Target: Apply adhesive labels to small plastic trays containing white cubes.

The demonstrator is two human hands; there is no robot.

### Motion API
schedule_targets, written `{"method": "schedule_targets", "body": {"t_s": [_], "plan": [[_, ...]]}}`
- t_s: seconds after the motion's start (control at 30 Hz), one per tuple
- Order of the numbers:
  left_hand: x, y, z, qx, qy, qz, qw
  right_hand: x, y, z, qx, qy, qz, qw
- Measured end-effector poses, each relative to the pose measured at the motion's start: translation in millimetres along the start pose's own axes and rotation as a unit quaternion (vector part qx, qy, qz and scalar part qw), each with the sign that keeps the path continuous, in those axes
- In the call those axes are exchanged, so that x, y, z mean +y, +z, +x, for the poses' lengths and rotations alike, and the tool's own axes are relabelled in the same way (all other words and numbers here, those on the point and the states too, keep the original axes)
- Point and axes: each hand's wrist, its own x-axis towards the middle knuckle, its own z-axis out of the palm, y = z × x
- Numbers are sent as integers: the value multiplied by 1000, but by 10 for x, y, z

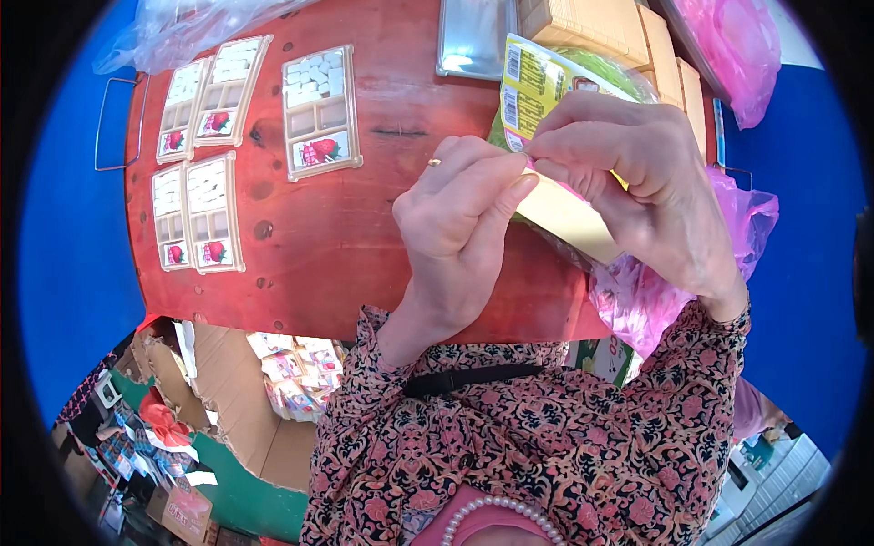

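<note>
Above the red table's right half, my two hands meet at their fingertips. A pale yellow strip [569, 218], with a bit of pink along its edge, slants down from them toward the right. My left hand [460, 218], with a ring on one finger, is closed in a pinch at the strip's upper end. My right hand [646, 173] is also closed, thumb and fingers pressed together on the strip. Whether anything smaller sits between the fingertips is hidden. Just behind lies a yellow printed plastic package [537, 86], partly covered by my right hand.
Several cream compartment trays [323, 114] with white pieces and strawberry-picture cards lie on the red table [391, 264] at left. Stacked cream trays [587, 27] and a clear-topped box [475, 36] stand at the back. Pink plastic bags [628, 300] lie at right; a cardboard box [237, 382] holds packets below.
</note>
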Motion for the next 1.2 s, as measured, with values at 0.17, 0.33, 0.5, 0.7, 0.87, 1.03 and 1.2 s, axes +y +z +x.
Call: {"method": "schedule_targets", "body": {"t_s": [0.17,0.33,0.5,0.7,0.87,1.03,1.2], "plan": [[-43,2,-18,4,39,22,999,-76,11,32,-6,-18,-65,998],[-70,6,-10,11,17,13,1000,-36,-12,21,-31,24,-28,999],[-34,7,7,7,12,1,1000,76,104,-30,55,13,41,998],[-28,24,0,3,7,7,1000,49,118,-36,54,36,48,997],[-38,37,0,11,-5,1,1000,-5,109,-48,53,54,-7,997],[-49,29,-13,7,-10,2,1000,49,163,-76,70,39,12,997],[-92,23,-51,12,-53,-39,998,5,248,-70,139,61,-88,984]]}}
